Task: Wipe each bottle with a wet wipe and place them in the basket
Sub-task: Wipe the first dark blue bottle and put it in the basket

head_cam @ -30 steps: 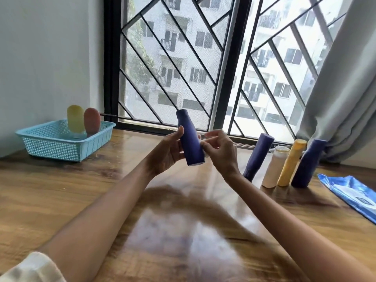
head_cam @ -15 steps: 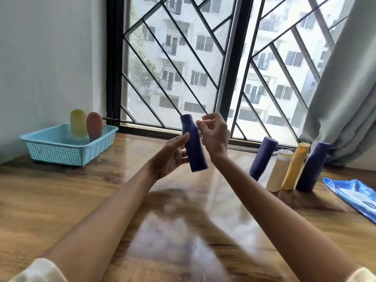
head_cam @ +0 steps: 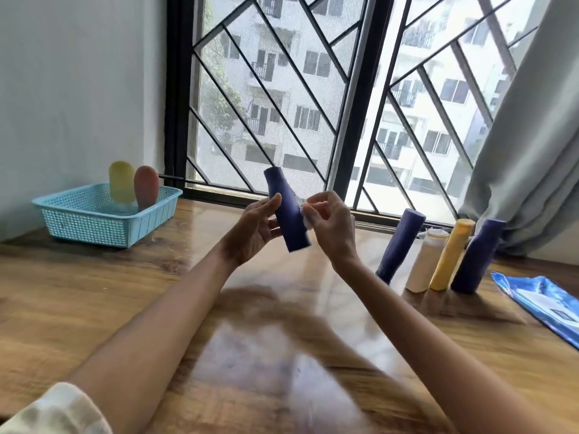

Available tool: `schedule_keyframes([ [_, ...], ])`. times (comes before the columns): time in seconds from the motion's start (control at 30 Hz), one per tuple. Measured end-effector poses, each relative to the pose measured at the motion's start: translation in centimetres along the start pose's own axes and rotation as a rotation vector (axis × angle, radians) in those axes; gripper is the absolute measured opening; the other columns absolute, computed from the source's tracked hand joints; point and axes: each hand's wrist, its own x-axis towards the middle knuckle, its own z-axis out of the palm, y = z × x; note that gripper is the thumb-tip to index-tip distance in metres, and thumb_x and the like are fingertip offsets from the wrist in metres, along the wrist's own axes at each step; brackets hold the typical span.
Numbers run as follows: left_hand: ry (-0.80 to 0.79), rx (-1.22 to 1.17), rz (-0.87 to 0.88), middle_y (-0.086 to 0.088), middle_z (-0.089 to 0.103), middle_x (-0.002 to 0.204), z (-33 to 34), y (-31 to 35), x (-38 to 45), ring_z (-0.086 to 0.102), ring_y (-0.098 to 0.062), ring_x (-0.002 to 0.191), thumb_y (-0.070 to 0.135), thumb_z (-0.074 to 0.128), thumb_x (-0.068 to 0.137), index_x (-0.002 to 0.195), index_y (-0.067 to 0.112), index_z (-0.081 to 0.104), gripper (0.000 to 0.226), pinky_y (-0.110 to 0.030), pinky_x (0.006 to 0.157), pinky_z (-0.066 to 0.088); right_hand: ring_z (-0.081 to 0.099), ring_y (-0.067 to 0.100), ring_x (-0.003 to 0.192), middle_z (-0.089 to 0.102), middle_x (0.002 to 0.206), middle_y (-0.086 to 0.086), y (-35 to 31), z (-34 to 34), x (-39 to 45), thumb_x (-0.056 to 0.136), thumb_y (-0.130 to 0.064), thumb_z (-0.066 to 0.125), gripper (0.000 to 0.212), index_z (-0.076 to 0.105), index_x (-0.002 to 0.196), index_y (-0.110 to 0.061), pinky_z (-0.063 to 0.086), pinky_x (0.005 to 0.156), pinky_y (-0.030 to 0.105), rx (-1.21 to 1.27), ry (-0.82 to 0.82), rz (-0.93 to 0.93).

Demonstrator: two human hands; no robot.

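daylight is coming in through the window, overexposing the buildings outside. glare is washing across the glossy table, with soft arm shadows falling on it. wide-angle distortion is bending the edges; the near forearms are blurring slightly.

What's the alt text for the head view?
Left hand holds a dark blue bottle while the right hand wipes it with a wet wipe. Four bottles stand right; a basket holds two.
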Motion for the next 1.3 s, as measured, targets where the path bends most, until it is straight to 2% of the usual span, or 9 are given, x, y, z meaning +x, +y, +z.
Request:
schedule_keyframes([
  [0.2, 0.083, 0.004, -0.018, -0.005, 0.065, 0.095, -0.5, -0.1, 0.2, 0.067, -0.020, 0.083, 0.058, 0.087, 0.040, 0.099, 0.011, 0.061, 0.079, -0.032, 0.073, 0.056, 0.062, 0.009, 0.064, 0.069, 0.073, 0.002, 2.1, -1.6, -1.5, 0.082, -0.010, 0.067, 0.009, 0.061, 0.085, -0.016, 0.047, 0.062, 0.025, -0.074, -0.158, 0.071],
  [0.33, 0.138, 0.162, -0.095, -0.003, 0.067, 0.093, 0.4, -0.9, 0.5, 0.068, -0.017, 0.076, 0.069, 0.083, 0.031, 0.100, 0.013, 0.056, 0.092, -0.029, 0.063, 0.055, 0.064, 0.012, 0.070, 0.065, 0.075, -0.006, 0.8, -2.0, -0.3, 0.084, -0.013, 0.068, 0.018, 0.057, 0.079, -0.027, 0.053, 0.063, 0.029, 0.016, 0.039, 0.014],
  [0.4, 0.150, 0.213, -0.134, -0.003, 0.064, 0.093, 0.8, -1.4, 0.6, 0.065, -0.017, 0.075, 0.071, 0.079, 0.040, 0.098, 0.016, 0.056, 0.083, -0.031, 0.065, 0.055, 0.064, 0.008, 0.073, 0.063, 0.079, -0.010, -0.2, -1.3, 0.6, 0.085, -0.014, 0.067, 0.010, 0.059, 0.085, -0.021, 0.055, 0.065, 0.026, 0.056, 0.090, -0.044],
  [0.5, 0.123, 0.215, -0.169, -0.012, 0.058, 0.109, 1.6, -1.4, 0.5, 0.063, -0.025, 0.087, 0.058, 0.053, 0.080, 0.116, 0.014, 0.053, 0.057, -0.033, 0.069, 0.056, 0.063, 0.004, 0.077, 0.066, 0.086, -0.008, -1.0, 0.2, 1.6, 0.086, -0.015, 0.066, 0.013, 0.063, 0.098, -0.010, 0.055, 0.068, 0.022, 0.015, 0.034, -0.108],
  [0.57, 0.081, 0.196, -0.185, -0.014, 0.059, 0.108, 1.8, -1.4, 0.4, 0.063, -0.028, 0.089, 0.060, 0.046, 0.076, 0.125, 0.013, 0.050, 0.068, -0.034, 0.069, 0.056, 0.065, 0.009, 0.084, 0.070, 0.096, -0.001, -1.0, 1.0, 1.8, 0.087, -0.016, 0.064, 0.017, 0.066, 0.103, -0.011, 0.055, 0.073, 0.024, -0.089, -0.048, -0.141],
  [0.7, 0.056, 0.141, -0.191, -0.010, 0.059, 0.103, 1.6, -1.2, 0.2, 0.064, -0.022, 0.086, 0.069, 0.048, 0.061, 0.116, 0.022, 0.057, 0.073, -0.035, 0.068, 0.056, 0.065, 0.015, 0.092, 0.070, 0.107, 0.005, -0.8, 1.2, 1.7, 0.087, -0.023, 0.065, 0.021, 0.071, 0.104, -0.014, 0.050, 0.077, 0.024, -0.205, -0.120, -0.168],
  [0.93, 0.015, 0.052, -0.282, -0.011, 0.057, 0.100, 0.4, -0.5, 0.3, 0.064, -0.024, 0.085, 0.066, 0.043, 0.071, 0.122, 0.023, 0.053, 0.067, -0.036, 0.067, 0.056, 0.063, 0.019, 0.091, 0.066, 0.107, 0.005, -2.0, 0.2, 1.7, 0.083, -0.022, 0.069, 0.021, 0.072, 0.104, -0.018, 0.051, 0.077, 0.036, -0.327, -0.275, -0.292],
  [1.13, 0.273, -0.062, -0.319, -0.005, 0.057, 0.079, -0.1, 0.4, 0.4, 0.062, -0.016, 0.060, 0.042, 0.043, 0.094, 0.087, 0.015, 0.058, 0.032, -0.031, 0.059, 0.052, 0.065, 0.016, 0.084, 0.068, 0.100, 0.001, -1.2, 0.1, -0.7, 0.081, -0.021, 0.070, 0.017, 0.075, 0.097, -0.017, 0.052, 0.073, 0.037, -0.371, -0.379, -0.401],
  [1.3, 0.454, -0.093, -0.325, -0.013, 0.059, 0.092, -0.8, 0.3, 0.4, 0.059, -0.026, 0.077, 0.039, 0.050, 0.094, 0.104, 0.007, 0.052, 0.034, -0.041, 0.064, 0.049, 0.063, 0.019, 0.074, 0.066, 0.088, 0.002, 1.1, -1.1, -3.1, 0.077, -0.019, 0.065, 0.013, 0.075, 0.085, -0.020, 0.049, 0.063, 0.031, -0.444, -0.511, -0.494],
])
